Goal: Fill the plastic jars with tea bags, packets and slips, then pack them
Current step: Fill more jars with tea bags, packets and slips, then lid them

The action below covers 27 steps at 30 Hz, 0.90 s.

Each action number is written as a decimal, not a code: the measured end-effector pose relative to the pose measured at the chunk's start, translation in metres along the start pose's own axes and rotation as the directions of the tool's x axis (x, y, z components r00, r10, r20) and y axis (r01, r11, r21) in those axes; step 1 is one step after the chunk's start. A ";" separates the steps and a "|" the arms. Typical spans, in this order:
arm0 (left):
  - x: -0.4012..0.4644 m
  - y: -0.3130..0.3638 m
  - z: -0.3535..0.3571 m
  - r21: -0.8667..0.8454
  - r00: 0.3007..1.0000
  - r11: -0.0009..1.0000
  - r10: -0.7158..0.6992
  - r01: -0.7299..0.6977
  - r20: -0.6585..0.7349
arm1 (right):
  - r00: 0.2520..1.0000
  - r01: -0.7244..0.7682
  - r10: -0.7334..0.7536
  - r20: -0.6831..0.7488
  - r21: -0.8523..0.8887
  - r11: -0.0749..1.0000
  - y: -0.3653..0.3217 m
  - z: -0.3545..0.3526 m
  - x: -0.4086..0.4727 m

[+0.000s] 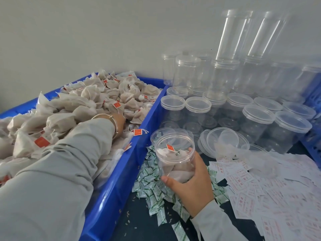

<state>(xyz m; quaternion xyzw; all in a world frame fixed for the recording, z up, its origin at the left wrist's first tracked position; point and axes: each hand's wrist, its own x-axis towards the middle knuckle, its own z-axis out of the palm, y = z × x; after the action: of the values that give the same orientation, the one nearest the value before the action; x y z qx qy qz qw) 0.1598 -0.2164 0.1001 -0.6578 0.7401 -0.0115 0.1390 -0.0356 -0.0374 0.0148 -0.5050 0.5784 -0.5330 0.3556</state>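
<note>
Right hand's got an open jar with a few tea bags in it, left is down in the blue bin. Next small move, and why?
Probably lift the left hand out with tea bags and drop them into the jar. It is open and only partly filled, the right hand holds it beside the blue bin, and the left's fingers are buried in the tea bags.

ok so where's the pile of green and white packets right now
In the head view the green and white packets lie low centre on the dark table, between the blue bin and the paper slips, under the right hand.
</note>
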 end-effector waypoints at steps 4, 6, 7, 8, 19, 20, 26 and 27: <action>0.003 0.008 -0.003 0.034 0.997 0.997 -0.070 0.069 0.036 | 1.000 -0.008 0.008 0.018 0.009 1.000 0.000 0.000 0.001; 0.004 0.009 -0.006 0.014 0.993 0.993 -0.116 0.116 -0.017 | 1.000 -0.003 0.003 0.020 0.007 1.000 0.000 0.000 0.000; 0.005 0.008 -0.006 0.008 0.991 0.992 -0.128 0.128 -0.035 | 1.000 0.000 0.000 0.016 0.005 1.000 0.000 -0.001 0.000; 0.005 0.008 -0.006 0.000 0.990 0.991 -0.136 0.136 -0.042 | 1.000 0.002 -0.002 0.013 0.003 1.000 0.000 -0.001 0.000; -0.008 0.002 -0.024 -0.838 0.947 0.546 -0.268 -0.002 -0.178 | 1.000 -0.016 0.016 0.026 0.005 1.000 0.001 -0.002 0.001; -0.010 0.004 -0.026 -0.900 0.948 0.436 -0.276 -0.022 -0.157 | 1.000 -0.018 0.018 0.024 0.003 1.000 0.001 -0.002 0.001; -0.032 0.012 -0.050 -0.954 0.964 -0.211 -0.202 -0.215 -0.173 | 1.000 -0.021 0.021 0.019 0.007 1.000 0.000 -0.002 0.001; -0.038 0.014 -0.054 -0.918 0.968 -0.318 -0.160 -0.237 -0.195 | 1.000 -0.023 0.023 0.020 0.004 1.000 0.000 -0.002 0.001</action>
<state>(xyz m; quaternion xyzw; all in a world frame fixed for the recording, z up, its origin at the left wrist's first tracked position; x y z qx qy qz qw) 0.1376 -0.1867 0.1560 -0.4618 0.4711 0.5179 -0.5446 -0.0377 -0.0380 0.0154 -0.5027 0.5795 -0.5249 0.3686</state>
